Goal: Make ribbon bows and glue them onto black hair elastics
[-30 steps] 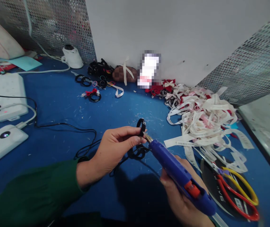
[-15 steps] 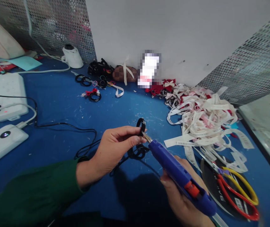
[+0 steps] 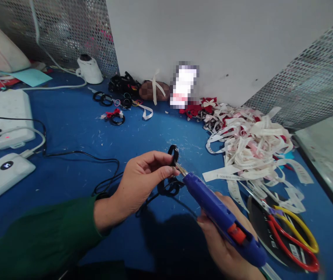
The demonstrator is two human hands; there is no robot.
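Note:
Between thumb and forefinger, my left hand [image 3: 138, 179] pinches a black hair tie [image 3: 173, 150], held upright above the blue tabletop. My right hand [image 3: 227, 237] is wrapped round a blue glue gun [image 3: 213, 202] with an orange trigger part. The gun's metal nozzle points up and left, and its tip is at the lower part of the hair tie, close to my left fingertips. A clear glue stick [image 3: 270, 272] juts from the back of the gun. Below my left fingers, more black hair ties [image 3: 169, 187] lie on the table, partly covered.
Right of the gun lie red-and-yellow-handled scissors [image 3: 293, 233] and a heap of printed ribbons [image 3: 254, 144]. Red bows [image 3: 194, 110] and a blurred phone [image 3: 184, 85] are at the back. A power strip [image 3: 10, 116], a power bank [image 3: 5, 179] and a black cable [image 3: 81, 154] occupy the left.
My left hand and the hair tie have shifted very slightly. The glue gun's nozzle stays at the hair tie.

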